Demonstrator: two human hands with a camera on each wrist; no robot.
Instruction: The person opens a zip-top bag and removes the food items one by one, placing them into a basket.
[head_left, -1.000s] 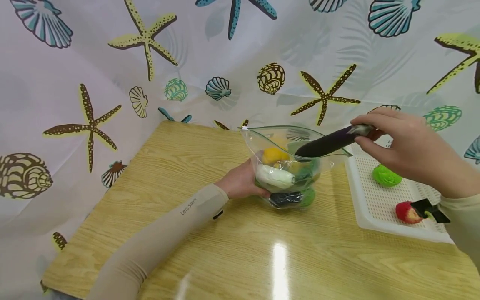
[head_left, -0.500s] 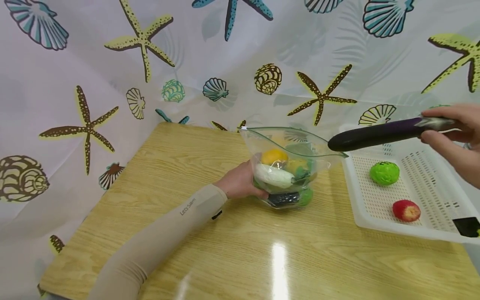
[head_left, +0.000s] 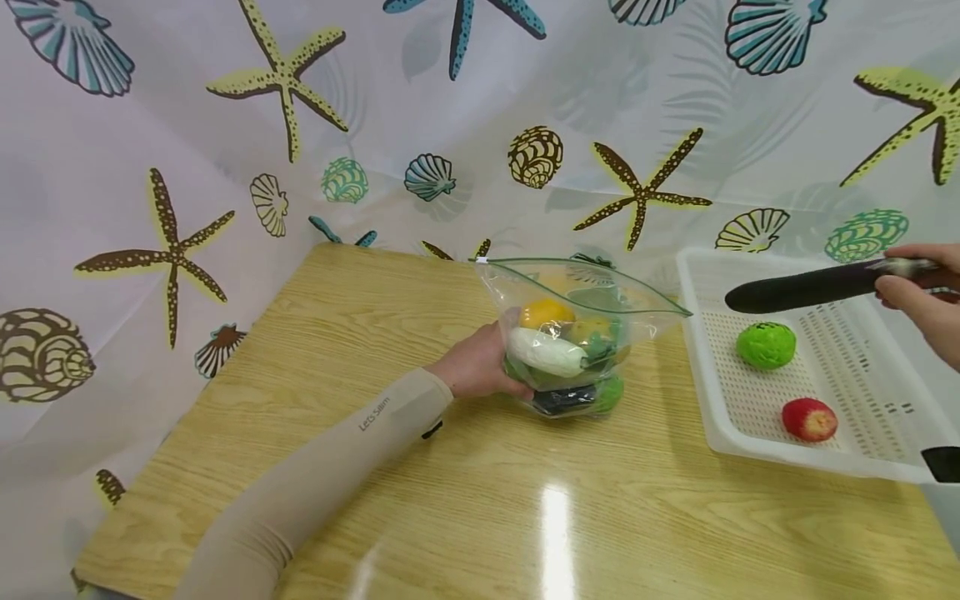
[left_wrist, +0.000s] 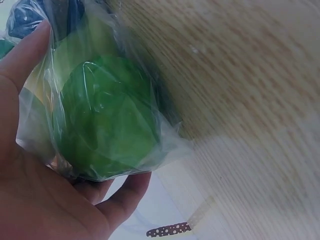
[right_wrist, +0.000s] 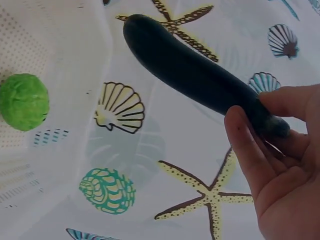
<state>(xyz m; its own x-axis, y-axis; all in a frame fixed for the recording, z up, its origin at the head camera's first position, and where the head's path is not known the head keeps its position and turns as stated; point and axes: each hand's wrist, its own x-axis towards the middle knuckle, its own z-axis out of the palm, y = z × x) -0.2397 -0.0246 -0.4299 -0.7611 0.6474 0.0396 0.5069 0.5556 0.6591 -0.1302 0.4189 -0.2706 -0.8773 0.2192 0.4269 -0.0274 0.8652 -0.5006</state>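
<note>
A clear zip bag stands on the table with its green-edged mouth open. Inside it are a yellow fruit, a white elongated vegetable, a dark piece and several other items. My left hand grips the bag's lower left side, beside a round green item in the left wrist view. At the right edge, my right hand pinches a dark purple eggplant by its stem end. The eggplant is held nearly level above the white basket, its blunt end pointing left.
In the basket lie a bright green, crinkled ball-shaped vegetable and a red fruit. The wooden table extends left and in front of the bag. A patterned cloth hangs behind.
My right hand has drawn the eggplant out of the bag's mouth and moved it right, over the basket. My left hand still grips the bag in the same place.
</note>
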